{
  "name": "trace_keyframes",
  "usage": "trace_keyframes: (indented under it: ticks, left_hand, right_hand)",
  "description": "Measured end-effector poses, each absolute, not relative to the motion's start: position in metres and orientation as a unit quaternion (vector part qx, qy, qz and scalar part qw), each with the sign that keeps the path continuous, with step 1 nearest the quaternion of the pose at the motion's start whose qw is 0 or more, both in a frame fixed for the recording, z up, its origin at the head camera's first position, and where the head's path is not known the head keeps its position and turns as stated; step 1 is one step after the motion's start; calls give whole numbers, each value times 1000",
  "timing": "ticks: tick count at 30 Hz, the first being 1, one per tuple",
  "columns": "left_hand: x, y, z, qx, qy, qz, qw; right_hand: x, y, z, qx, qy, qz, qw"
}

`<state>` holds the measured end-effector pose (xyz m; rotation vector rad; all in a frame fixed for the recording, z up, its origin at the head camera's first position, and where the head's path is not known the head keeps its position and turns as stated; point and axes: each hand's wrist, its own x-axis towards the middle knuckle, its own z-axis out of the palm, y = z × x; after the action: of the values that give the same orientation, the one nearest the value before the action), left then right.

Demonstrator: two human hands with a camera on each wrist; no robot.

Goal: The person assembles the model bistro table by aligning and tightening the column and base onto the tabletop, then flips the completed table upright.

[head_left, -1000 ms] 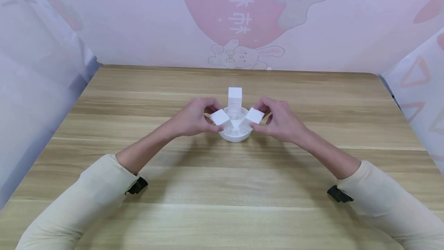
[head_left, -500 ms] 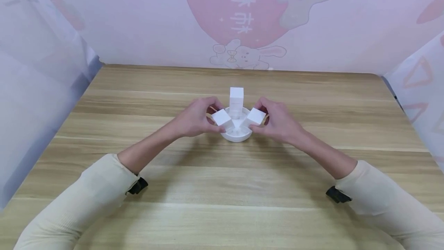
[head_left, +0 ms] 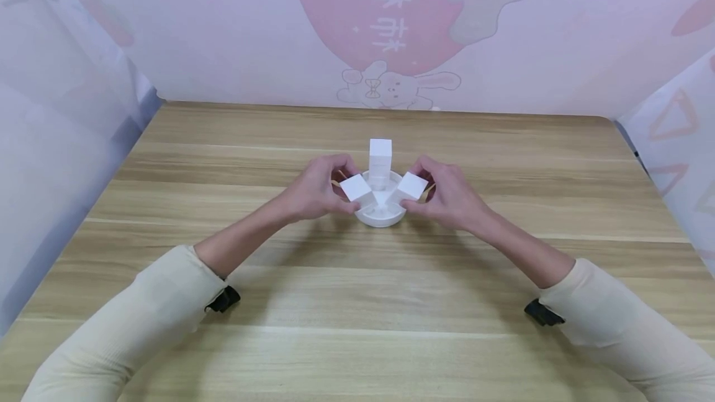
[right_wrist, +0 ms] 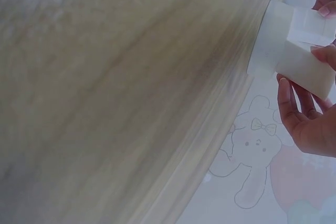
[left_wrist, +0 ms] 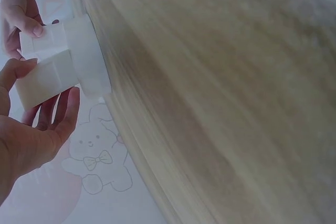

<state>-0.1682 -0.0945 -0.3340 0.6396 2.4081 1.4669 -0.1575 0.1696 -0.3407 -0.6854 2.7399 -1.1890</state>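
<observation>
A round white dish (head_left: 380, 222) stands on the table, with three white blocks set around its middle. My left hand (head_left: 319, 190) pinches the left block (head_left: 357, 188) between thumb and fingers. On the other side, my right hand (head_left: 450, 196) grips the right block (head_left: 411, 186) the same way. Both blocks sit at an angle, their lower ends inside the dish. The third block (head_left: 380, 157) stands upright at the back, touched by neither hand. In the left wrist view the left block (left_wrist: 47, 80) shows a square outline on its side.
The wooden table (head_left: 368, 303) spreads around the dish on every side. Behind its far edge rises a pale printed curtain (head_left: 223, 36) with a rabbit drawing. More curtain hangs at left and right. A dark clip (head_left: 223, 298) sits at the left sleeve cuff.
Both hands stay on their blocks with almost no motion. The view has shifted slightly.
</observation>
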Motion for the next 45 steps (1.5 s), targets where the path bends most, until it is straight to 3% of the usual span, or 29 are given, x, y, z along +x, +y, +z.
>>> trace_keyframes:
  ticks: [24,45]
  left_hand:
    - [-167,-97,-335,236,839,474,123]
    - [-169,-106,-333,267,882,378,90]
  right_hand:
    - [-155,171,-342,-219,890,-399,38]
    - [-172,174,-346,-295,899,-323,32]
